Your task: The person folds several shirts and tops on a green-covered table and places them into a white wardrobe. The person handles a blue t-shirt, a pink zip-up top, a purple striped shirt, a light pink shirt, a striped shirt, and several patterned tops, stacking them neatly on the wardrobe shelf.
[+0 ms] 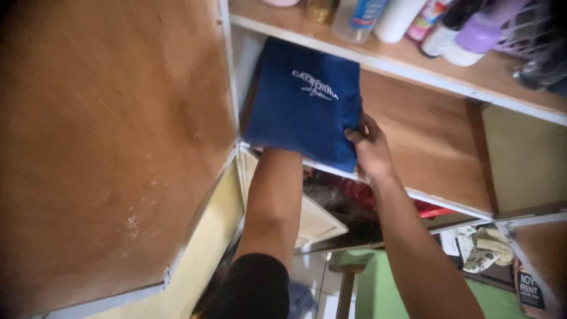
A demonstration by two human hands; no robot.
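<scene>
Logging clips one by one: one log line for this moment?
right hand: grips folded blue shirt edge | left hand: hidden under shirt | shirt: on wooden shelf

Pretty dim in here, kinda warm indoor light and the whole shot's soft with motion blur. The corners go dark, especially top left and top right. The bottles (413, 20) up top are smeared out of focus. My right hand (369, 147) throws a faint shadow on the shelf (431, 136), no real glare anywhere.

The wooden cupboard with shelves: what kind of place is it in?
Probably a home bedroom or storage corner. The right hand holds a folded blue garment on a wooden shelf, toiletry bottles stand above, and more clothes lie below.
</scene>
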